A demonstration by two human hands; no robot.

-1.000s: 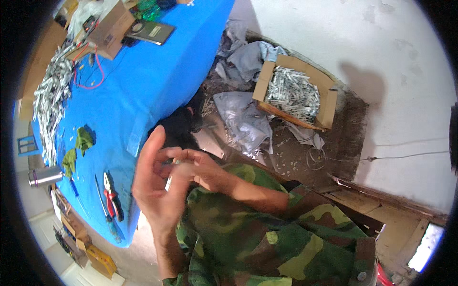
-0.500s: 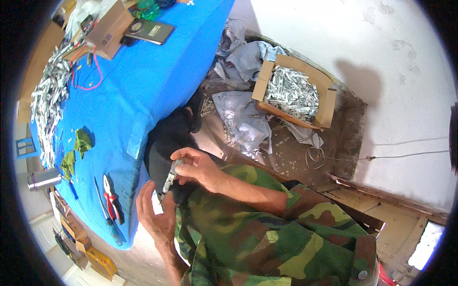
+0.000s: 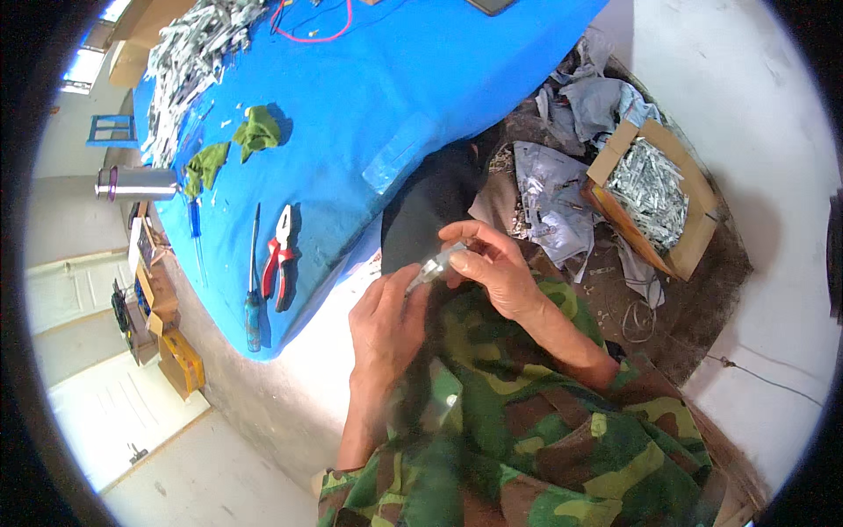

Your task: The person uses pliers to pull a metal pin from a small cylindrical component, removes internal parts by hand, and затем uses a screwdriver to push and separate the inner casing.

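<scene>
Over my lap, my right hand (image 3: 496,272) pinches a small, narrow white-and-grey piece (image 3: 434,267) between thumb and fingers. Its exact kind is too small to make out. My left hand (image 3: 386,321) is closed at the piece's lower end, its fingers bent and hiding that tip. Both hands are just off the near edge of the blue-covered table (image 3: 342,149). Red-and-black pliers (image 3: 279,257) and a blue-handled screwdriver (image 3: 253,307) lie on that table, left of my left hand.
A pile of narrow silvery-white pieces (image 3: 195,66) covers the table's far left. Green cloths (image 3: 256,130), a second screwdriver (image 3: 194,220) and a metal flask (image 3: 140,184) are nearby. On the right, a cardboard box (image 3: 698,241) holds many similar pieces, beside grey plastic bags (image 3: 549,198).
The view has swung left, so the table and box appear shifted right. My left hand has gone from spread fingers to closed around the piece's lower end; my right hand keeps its pinch.
</scene>
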